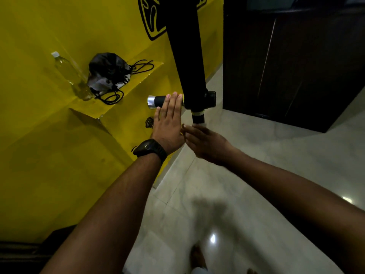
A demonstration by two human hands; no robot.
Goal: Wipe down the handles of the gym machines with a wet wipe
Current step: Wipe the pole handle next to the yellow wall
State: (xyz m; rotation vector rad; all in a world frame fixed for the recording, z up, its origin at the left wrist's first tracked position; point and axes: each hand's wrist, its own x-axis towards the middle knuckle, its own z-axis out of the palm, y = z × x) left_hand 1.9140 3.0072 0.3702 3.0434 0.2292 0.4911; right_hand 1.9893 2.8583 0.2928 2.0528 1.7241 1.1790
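A black machine arm [187,56] hangs down in the middle of the view and ends in two handles. One black handle with a silver end cap [156,101] sticks out to the left; a shorter black handle [198,117] points down. My left hand [167,123], with a black watch on the wrist, lies flat with its fingers straight, fingertips over the left handle. My right hand [205,143] reaches up with fingers extended, fingertips just under the lower handle. I see no wet wipe in either hand.
A yellow wall with a yellow shelf [138,84] is on the left, bearing a clear plastic bottle [69,74] and a dark drawstring bag [108,72]. A dark wooden cabinet [296,66] stands at the right. Pale tiled floor [256,175] lies below.
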